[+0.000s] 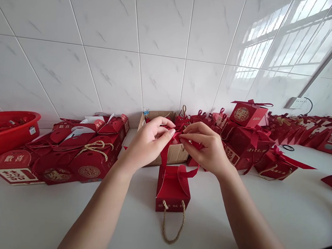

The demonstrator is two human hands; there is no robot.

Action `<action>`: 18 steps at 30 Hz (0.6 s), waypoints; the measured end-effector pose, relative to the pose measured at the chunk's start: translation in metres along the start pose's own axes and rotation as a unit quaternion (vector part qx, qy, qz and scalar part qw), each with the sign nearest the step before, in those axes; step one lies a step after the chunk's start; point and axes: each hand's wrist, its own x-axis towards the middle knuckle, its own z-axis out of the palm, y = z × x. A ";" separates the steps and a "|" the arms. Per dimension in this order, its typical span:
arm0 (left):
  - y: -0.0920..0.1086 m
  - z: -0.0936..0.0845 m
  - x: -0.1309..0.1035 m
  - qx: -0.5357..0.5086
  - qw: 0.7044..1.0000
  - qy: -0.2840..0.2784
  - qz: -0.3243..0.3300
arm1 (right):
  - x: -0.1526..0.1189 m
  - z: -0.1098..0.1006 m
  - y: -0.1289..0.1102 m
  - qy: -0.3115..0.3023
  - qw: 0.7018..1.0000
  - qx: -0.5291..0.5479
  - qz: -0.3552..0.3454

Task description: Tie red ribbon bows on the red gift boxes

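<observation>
A small red gift box (174, 184) stands in front of me, its twisted gold cord handle (173, 238) hanging down onto the white table. Red ribbon (164, 154) runs up from the box top to both of my hands, with another length looping off to the right. My left hand (151, 142) pinches the ribbon between thumb and fingers above the box. Close beside it, my right hand (205, 145) is closed on the same ribbon, fingertips almost meeting the left ones. The fingers partly hide where the ribbon crosses.
Behind my hands sits a cardboard box (178, 153) with red items in it. Several red gift boxes (88, 170) are grouped at left, near a red plastic basin (3, 142). More decorated boxes (247, 143) stand at right, before the tiled wall (162, 27) with a power strip (295, 103).
</observation>
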 end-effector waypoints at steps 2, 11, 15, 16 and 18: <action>0.001 -0.001 -0.002 0.033 0.999 0.017 0.009 | 0.001 0.000 0.000 0.015 0.999 0.028 0.021; 0.002 -0.015 0.000 0.127 0.989 0.060 0.054 | 0.000 -0.004 0.006 0.066 0.965 0.196 0.158; 0.004 -0.026 -0.008 0.152 0.982 0.086 0.070 | -0.009 -0.015 0.003 0.129 0.953 0.183 0.206; 0.004 -0.029 -0.011 0.164 0.979 0.094 0.073 | -0.011 -0.018 0.001 0.137 0.951 0.174 0.215; 0.004 -0.035 -0.018 0.206 0.970 0.103 0.079 | -0.017 -0.022 -0.001 0.142 0.951 0.158 0.226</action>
